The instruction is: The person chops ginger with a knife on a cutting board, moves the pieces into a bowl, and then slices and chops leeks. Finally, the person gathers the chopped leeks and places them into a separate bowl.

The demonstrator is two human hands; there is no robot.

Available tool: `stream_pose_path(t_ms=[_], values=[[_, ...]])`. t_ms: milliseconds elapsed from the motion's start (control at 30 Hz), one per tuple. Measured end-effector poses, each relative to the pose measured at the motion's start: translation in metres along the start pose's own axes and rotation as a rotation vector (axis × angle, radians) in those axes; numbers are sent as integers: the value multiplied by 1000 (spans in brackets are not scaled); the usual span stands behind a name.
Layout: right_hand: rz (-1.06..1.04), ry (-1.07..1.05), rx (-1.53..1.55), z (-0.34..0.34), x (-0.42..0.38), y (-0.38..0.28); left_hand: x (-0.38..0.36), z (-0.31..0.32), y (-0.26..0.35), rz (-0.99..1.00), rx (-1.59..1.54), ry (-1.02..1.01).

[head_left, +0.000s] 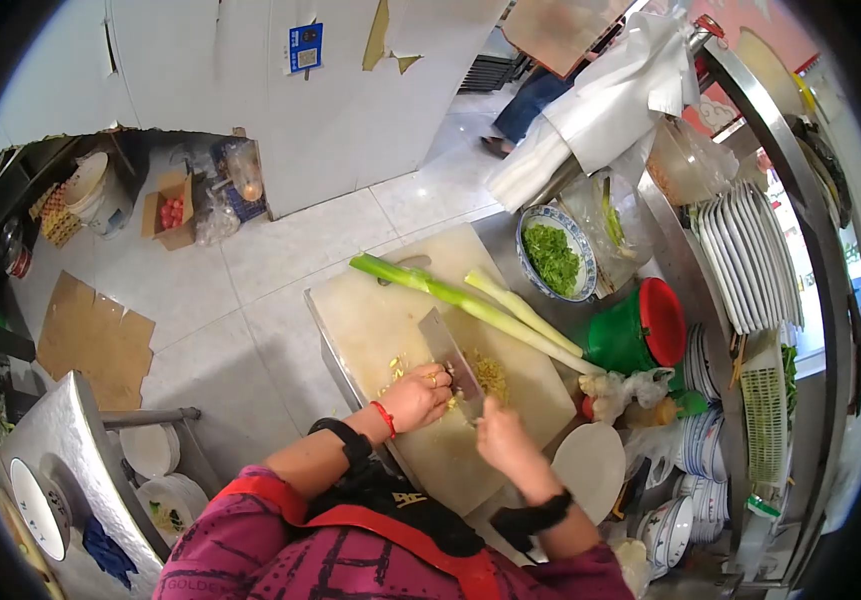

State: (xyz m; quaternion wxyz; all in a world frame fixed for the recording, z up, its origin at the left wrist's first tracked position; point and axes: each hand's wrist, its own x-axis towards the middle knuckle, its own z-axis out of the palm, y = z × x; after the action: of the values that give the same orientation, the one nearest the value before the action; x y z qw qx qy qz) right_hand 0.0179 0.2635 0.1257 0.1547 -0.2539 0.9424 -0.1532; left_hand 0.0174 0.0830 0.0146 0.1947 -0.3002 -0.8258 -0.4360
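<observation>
My right hand is closed round the handle of a cleaver, whose broad blade stands on the white cutting board. My left hand, with a ring and a red cord at the wrist, has its fingers curled against the blade's left side; what lies under them is hidden. Finely chopped pale yellow pieces form a heap right of the blade, and a few more are scattered by my left fingers. A long green onion and a shorter pale stalk lie across the board's far side.
Beyond the board's right edge stand a bowl of chopped greens, a green container with a red lid and a white plate. Stacked plates fill a metal rack. At left is a steel counter; a person's leg shows behind.
</observation>
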Motion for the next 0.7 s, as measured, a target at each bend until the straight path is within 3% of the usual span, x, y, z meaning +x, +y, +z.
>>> stream_pose_path(t_ms=[67,200,267,333,400,467,533,600,700], values=[[-31,171,-21,26,9,3,4,-3,1,8,-11,3],[42,-35,30,-11,-4,-3,1,0,0,24,-16,35],[134,-37,15,5,1,-7,0,0,0,20,6,22],[-16,174,-16,24,8,-5,1,0,2,24,21,-17],[-29,167,18,9,3,-1,1,-1,3,13,-3,19],[71,-60,7,-18,-6,-10,-1,-1,1,0,14,11],[107,-52,31,2,-4,-7,-1,-1,2,-3,27,1],[84,200,44,33,5,-1,-1,-5,7,6,123,-35],[69,232,105,33,6,-5,6,-34,31,20,209,121]])
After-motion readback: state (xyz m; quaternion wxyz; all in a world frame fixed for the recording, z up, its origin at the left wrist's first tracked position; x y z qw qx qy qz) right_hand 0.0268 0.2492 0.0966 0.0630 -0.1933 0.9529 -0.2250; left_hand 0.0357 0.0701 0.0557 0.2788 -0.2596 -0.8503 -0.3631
